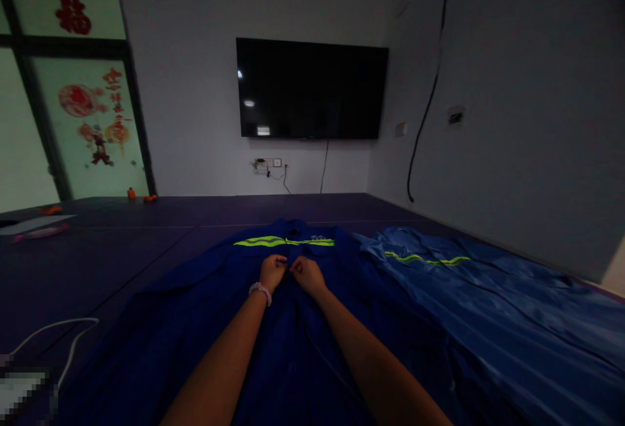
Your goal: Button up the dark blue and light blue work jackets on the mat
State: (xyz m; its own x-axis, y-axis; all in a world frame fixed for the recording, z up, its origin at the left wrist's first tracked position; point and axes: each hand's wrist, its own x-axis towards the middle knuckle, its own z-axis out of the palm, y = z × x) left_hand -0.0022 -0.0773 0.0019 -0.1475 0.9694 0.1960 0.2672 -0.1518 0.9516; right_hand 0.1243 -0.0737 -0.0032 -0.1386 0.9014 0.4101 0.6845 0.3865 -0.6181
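On purple surface (161, 234), dark-blue jacket (289, 338): long axis fore-and-aft, collar (291, 225) toward television (312, 89).

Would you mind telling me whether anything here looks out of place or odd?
Yes, the black cable stands out: it dangles by the right-hand wall, and its lower end appears connected to nothing. I see no clear spill or damage on the dark blue garment, though it's dim.

A pale pink, ruffled, soft-looking band (260, 292), gathered like a scrunchie, circled the left wrist (266, 281); both forearms (227, 354) and the right wrist (321, 289) were bare.
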